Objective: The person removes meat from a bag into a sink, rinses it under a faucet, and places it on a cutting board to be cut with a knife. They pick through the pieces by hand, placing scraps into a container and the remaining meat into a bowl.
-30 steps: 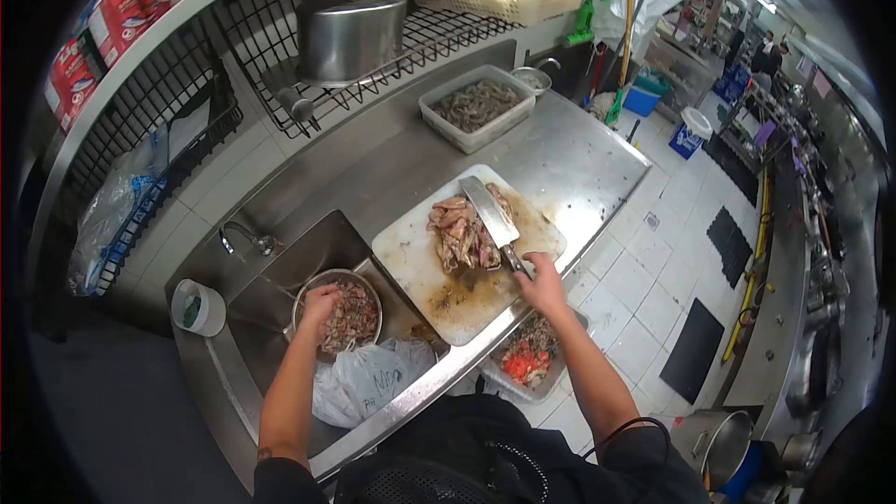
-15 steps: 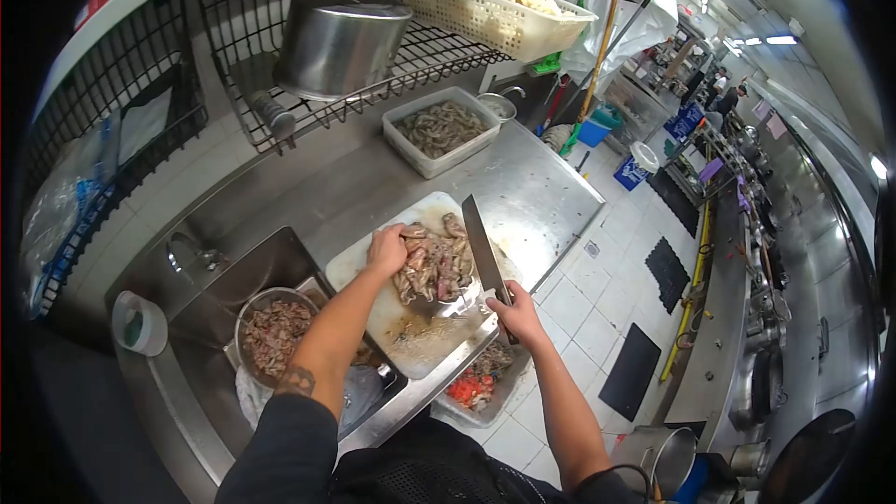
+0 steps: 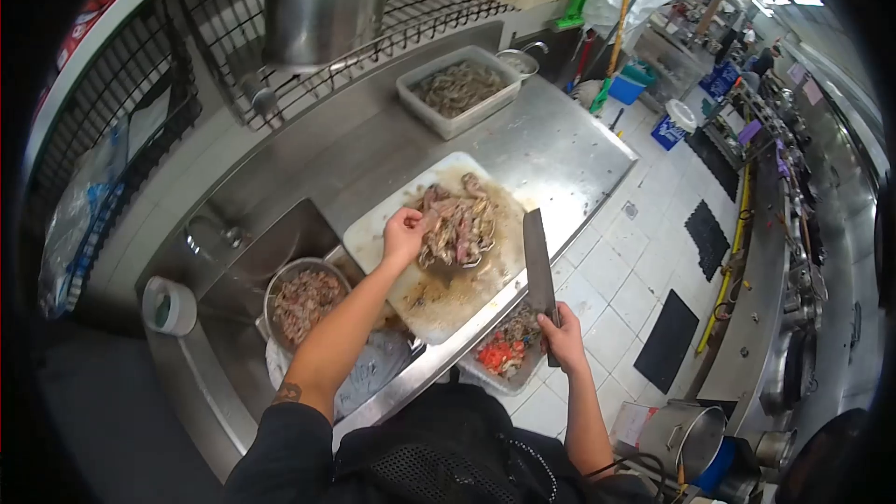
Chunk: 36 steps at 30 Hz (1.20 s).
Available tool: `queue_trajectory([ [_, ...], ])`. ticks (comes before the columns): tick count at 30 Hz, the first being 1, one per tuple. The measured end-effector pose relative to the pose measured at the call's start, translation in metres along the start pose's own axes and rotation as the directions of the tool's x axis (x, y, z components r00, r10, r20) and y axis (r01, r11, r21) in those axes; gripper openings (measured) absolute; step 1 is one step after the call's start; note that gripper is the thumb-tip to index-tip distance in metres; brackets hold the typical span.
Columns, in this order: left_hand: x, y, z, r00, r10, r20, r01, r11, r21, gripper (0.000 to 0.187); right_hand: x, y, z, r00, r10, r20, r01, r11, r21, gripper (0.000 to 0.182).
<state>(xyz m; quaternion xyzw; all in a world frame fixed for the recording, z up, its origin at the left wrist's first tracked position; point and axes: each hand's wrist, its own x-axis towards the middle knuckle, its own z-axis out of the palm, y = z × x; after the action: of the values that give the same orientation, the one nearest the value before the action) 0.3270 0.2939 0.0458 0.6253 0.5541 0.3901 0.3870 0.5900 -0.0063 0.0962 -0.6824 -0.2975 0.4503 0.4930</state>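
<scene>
My right hand [image 3: 563, 341] grips a cleaver [image 3: 539, 257] by its handle, the broad blade pointing up and away beyond the board's right edge. A heap of pinkish-grey raw pieces [image 3: 459, 229], meat or seafood, lies on a stained white cutting board [image 3: 439, 313]. At the heap's left side is my left hand [image 3: 403, 235], fingers curled together; whatever they may hold is hidden. Below the cleaver, a tub [image 3: 495, 381] contains red and dark scraps.
A metal bowl of chopped raw pieces [image 3: 306, 303] stands in the sink [image 3: 238, 317] at left. Behind the board, a white bin [image 3: 446, 121] holds grey shrimp-like pieces. Above hangs a wire rack [image 3: 345, 56] with a steel pot [image 3: 322, 14]. Tiled floor [image 3: 607, 266] lies to the right.
The cleaver has moved from over the board's right side to past its edge, nearer me. My left hand has drawn back slightly from the heap. The camera view has shifted.
</scene>
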Motion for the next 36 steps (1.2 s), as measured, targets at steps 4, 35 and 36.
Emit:
queue_trajectory([
  [4, -0.084, -0.019, -0.008, 0.987, -0.16, 0.014, 0.156, 0.931, -0.33, 0.012, -0.007, -0.013, 0.029, 0.993, -0.006, 0.12, 0.011, 0.999, -0.047, 0.018],
  [35, -0.166, -0.042, -0.048, 0.998, -0.022, 0.056, 0.02, 0.999, 0.04, 0.016, 0.064, -0.008, 0.19, 0.789, -0.094, 0.608, 0.309, 0.915, -0.258, 0.024],
  [36, -0.163, -0.05, -0.048, 0.976, -0.207, 0.07, 0.218, 0.943, -0.252, 0.019, 0.059, -0.025, 0.185, 0.794, -0.102, 0.599, 0.311, 0.915, -0.256, 0.024],
])
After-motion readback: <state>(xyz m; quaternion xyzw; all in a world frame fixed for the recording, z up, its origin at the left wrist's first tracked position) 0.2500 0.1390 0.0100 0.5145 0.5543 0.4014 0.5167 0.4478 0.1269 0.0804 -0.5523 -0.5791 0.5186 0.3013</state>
